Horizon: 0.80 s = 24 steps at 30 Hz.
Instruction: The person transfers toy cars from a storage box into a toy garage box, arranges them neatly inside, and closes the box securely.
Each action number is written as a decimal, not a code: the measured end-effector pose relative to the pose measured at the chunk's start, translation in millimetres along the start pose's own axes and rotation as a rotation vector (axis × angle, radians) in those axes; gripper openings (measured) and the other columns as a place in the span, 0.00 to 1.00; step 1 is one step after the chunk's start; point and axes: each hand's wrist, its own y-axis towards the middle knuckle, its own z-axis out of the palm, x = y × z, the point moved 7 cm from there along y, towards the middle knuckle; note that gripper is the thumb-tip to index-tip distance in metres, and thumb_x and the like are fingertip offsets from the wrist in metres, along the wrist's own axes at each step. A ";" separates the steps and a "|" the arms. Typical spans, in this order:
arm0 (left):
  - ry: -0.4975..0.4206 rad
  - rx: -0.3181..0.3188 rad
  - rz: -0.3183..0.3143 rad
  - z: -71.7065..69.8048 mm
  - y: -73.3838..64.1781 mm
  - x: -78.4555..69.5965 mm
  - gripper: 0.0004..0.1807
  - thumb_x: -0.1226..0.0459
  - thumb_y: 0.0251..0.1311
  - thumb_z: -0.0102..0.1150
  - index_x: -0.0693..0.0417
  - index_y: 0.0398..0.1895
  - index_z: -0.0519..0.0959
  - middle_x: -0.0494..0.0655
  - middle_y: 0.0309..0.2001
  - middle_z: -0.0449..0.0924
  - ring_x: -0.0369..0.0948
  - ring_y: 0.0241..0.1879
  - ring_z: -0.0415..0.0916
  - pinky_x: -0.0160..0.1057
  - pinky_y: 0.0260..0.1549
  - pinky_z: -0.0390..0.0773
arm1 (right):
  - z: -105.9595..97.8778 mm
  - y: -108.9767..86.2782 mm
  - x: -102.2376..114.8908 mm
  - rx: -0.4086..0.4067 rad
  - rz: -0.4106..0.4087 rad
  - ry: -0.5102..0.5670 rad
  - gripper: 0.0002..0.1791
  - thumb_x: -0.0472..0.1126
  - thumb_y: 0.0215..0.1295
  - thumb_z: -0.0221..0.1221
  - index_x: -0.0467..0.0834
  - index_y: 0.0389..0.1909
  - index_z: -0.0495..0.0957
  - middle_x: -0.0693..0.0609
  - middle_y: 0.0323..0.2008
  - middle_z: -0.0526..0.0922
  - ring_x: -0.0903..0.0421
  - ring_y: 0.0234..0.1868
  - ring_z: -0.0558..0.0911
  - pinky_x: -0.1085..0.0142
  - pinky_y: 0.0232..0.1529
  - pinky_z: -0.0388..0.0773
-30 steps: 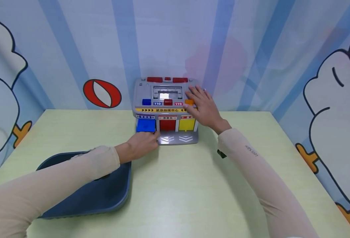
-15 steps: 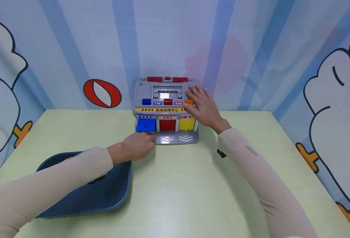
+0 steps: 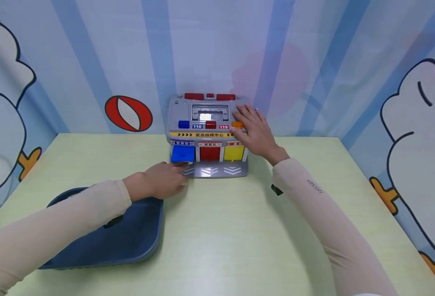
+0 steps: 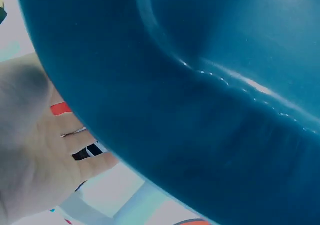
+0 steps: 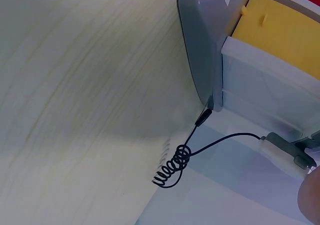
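A grey toy emergency station [image 3: 181,109] stands at the back of the table. Its blue door [image 3: 183,153] is swung outward, while its red door [image 3: 209,153] and yellow door [image 3: 233,153] hang down. At the grey ramp [image 3: 217,169] below the blue door, my left hand [image 3: 163,180] reaches in with the index finger extended under the door's lower edge. In the left wrist view its fingers look loosely straight, but a basin hides the tips. My right hand [image 3: 256,133] rests flat on the roof's right side, over the orange button [image 3: 237,124].
A dark blue basin [image 3: 143,257] sits at the left front, beneath my left forearm. Beside the station's right wall hangs a coiled black cord [image 5: 172,167] leading to a small handset [image 5: 285,152]. Behind the table stands a striped blue curtain [image 3: 217,45] with cartoon prints.
My left hand has drawn leftward and slightly back from the ramp, uncovering more of its arrows. My right hand has stayed on the roof, and the blue door remains swung outward.
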 end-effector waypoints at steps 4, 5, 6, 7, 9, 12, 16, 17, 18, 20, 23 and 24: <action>-0.090 0.086 -0.028 4.6 -2.9 6.0 0.30 0.46 0.71 0.50 0.54 0.67 0.74 0.59 0.76 0.59 0.57 0.75 0.59 0.60 0.66 0.70 | -0.9 0.0 -0.5 -0.007 0.002 -0.002 0.37 0.62 0.73 0.43 0.50 0.77 0.59 0.51 0.80 0.52 0.51 0.82 0.42 0.49 0.81 0.34; -0.104 0.103 -0.034 6.1 -3.6 7.4 0.32 0.44 0.71 0.48 0.54 0.69 0.72 0.59 0.77 0.56 0.58 0.76 0.56 0.61 0.68 0.67 | -1.0 0.0 -0.3 -0.007 0.002 -0.002 0.37 0.62 0.73 0.43 0.50 0.77 0.59 0.51 0.80 0.52 0.51 0.82 0.42 0.49 0.81 0.35; -0.120 0.119 -0.042 7.6 -4.1 8.6 0.34 0.42 0.71 0.47 0.54 0.71 0.70 0.59 0.78 0.54 0.58 0.77 0.53 0.62 0.69 0.65 | -1.0 -0.1 -0.1 -0.006 0.002 -0.003 0.37 0.62 0.73 0.43 0.50 0.77 0.58 0.51 0.80 0.51 0.51 0.82 0.42 0.49 0.81 0.35; -0.139 0.136 -0.057 9.1 -4.8 10.2 0.37 0.40 0.70 0.45 0.53 0.72 0.68 0.58 0.79 0.51 0.58 0.78 0.50 0.62 0.70 0.63 | -1.1 -0.2 0.2 -0.006 0.001 -0.003 0.36 0.61 0.73 0.43 0.50 0.77 0.58 0.51 0.80 0.52 0.50 0.82 0.42 0.48 0.80 0.35; -0.165 0.164 -0.081 11.8 -6.0 11.9 0.41 0.36 0.68 0.44 0.52 0.75 0.64 0.57 0.80 0.48 0.59 0.79 0.47 0.63 0.72 0.59 | -1.1 -0.6 0.9 -0.004 -0.001 -0.005 0.36 0.61 0.73 0.43 0.49 0.77 0.58 0.51 0.80 0.52 0.50 0.82 0.42 0.48 0.80 0.36; -0.196 0.177 -0.104 13.7 -6.8 13.1 0.47 0.31 0.63 0.43 0.52 0.76 0.61 0.57 0.81 0.45 0.59 0.79 0.45 0.63 0.73 0.57 | -1.7 -0.2 1.4 -0.003 -0.001 -0.006 0.36 0.61 0.73 0.43 0.49 0.77 0.58 0.51 0.80 0.51 0.50 0.82 0.42 0.49 0.81 0.35; -0.218 0.180 -0.118 15.2 -6.9 13.0 0.52 0.28 0.60 0.42 0.53 0.78 0.58 0.57 0.81 0.42 0.60 0.79 0.43 0.63 0.73 0.56 | -2.5 0.3 1.3 -0.006 -0.001 0.001 0.36 0.61 0.73 0.44 0.49 0.77 0.58 0.51 0.80 0.51 0.50 0.82 0.42 0.50 0.81 0.33; -0.222 0.182 -0.121 15.7 -6.9 12.8 0.53 0.27 0.59 0.42 0.53 0.78 0.57 0.57 0.81 0.41 0.60 0.79 0.42 0.62 0.73 0.56 | -2.5 0.3 1.2 -0.006 -0.001 0.001 0.36 0.61 0.73 0.43 0.49 0.77 0.58 0.51 0.80 0.51 0.50 0.82 0.42 0.50 0.81 0.34; -0.227 0.186 -0.125 16.4 -6.7 12.7 0.54 0.27 0.59 0.42 0.53 0.78 0.56 0.57 0.81 0.41 0.59 0.79 0.42 0.62 0.74 0.55 | -2.5 0.2 1.4 -0.007 -0.002 0.001 0.36 0.61 0.73 0.43 0.49 0.77 0.58 0.51 0.80 0.52 0.50 0.82 0.42 0.50 0.81 0.34; -0.236 0.190 -0.132 17.1 -7.3 12.1 0.55 0.27 0.58 0.42 0.53 0.79 0.55 0.57 0.82 0.39 0.59 0.80 0.40 0.62 0.74 0.53 | -2.1 0.1 1.6 -0.009 0.001 -0.001 0.36 0.61 0.73 0.43 0.49 0.77 0.58 0.51 0.80 0.52 0.50 0.82 0.43 0.49 0.81 0.35; -0.239 0.190 -0.138 18.4 -7.6 10.7 0.56 0.26 0.57 0.42 0.53 0.79 0.53 0.57 0.82 0.38 0.59 0.80 0.37 0.61 0.76 0.49 | -1.8 -0.7 2.1 -0.011 0.003 -0.001 0.37 0.62 0.73 0.43 0.49 0.77 0.59 0.50 0.80 0.52 0.50 0.82 0.43 0.47 0.80 0.36; -0.235 0.190 -0.137 18.7 -7.7 10.1 0.56 0.26 0.58 0.42 0.54 0.79 0.52 0.57 0.82 0.37 0.58 0.80 0.37 0.61 0.76 0.48 | -1.5 -0.9 2.1 -0.010 0.004 -0.002 0.37 0.62 0.73 0.43 0.49 0.77 0.59 0.50 0.80 0.52 0.50 0.82 0.43 0.47 0.80 0.36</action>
